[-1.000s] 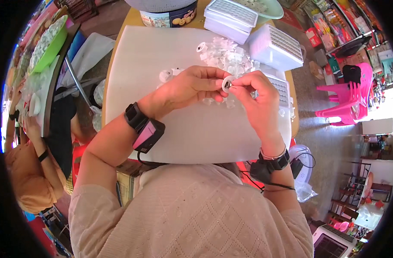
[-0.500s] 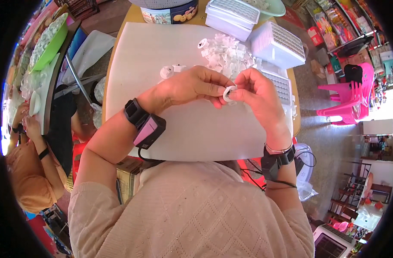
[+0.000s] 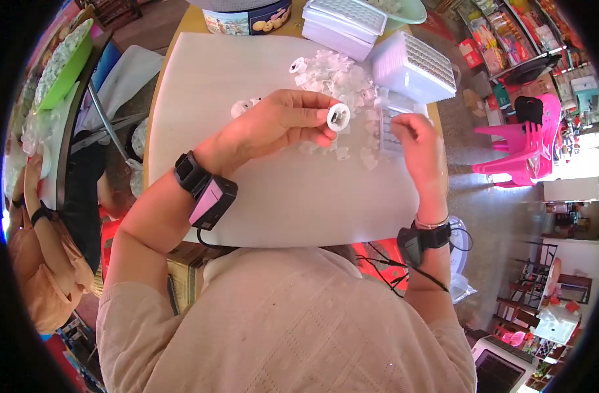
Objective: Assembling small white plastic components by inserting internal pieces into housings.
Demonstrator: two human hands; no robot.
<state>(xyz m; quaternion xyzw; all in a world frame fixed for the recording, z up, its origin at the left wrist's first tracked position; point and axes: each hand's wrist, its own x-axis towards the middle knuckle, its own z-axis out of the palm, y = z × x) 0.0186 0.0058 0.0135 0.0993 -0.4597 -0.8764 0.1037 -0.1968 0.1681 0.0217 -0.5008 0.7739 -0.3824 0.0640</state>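
My left hand (image 3: 273, 121) pinches a small round white plastic piece (image 3: 339, 118) between thumb and fingers, its hollow face showing with darker bits inside. To the right, my right hand (image 3: 421, 147) hovers at the edge of a pale tray (image 3: 390, 140) with rows of small pockets. Its fingers are curled together, and whatever they may hold is too small to make out. Just beyond the hands lies a heap of white and clear plastic parts (image 3: 335, 75). Another round white part (image 3: 239, 107) rests behind my left hand, partly covered by it.
Stacked white pocketed trays (image 3: 414, 65) stand at the table's far right, beside more trays (image 3: 342, 29). A round printed tin (image 3: 247, 19) is at the back. On the left, a person (image 3: 54, 262) sits by a green bowl (image 3: 67, 65) of white parts. Pink chairs (image 3: 525, 147) stand at right.
My hands have come apart. The left keeps the round piece and has turned its hollow face into view; the right has moved off it, rightward to the pocketed tray.
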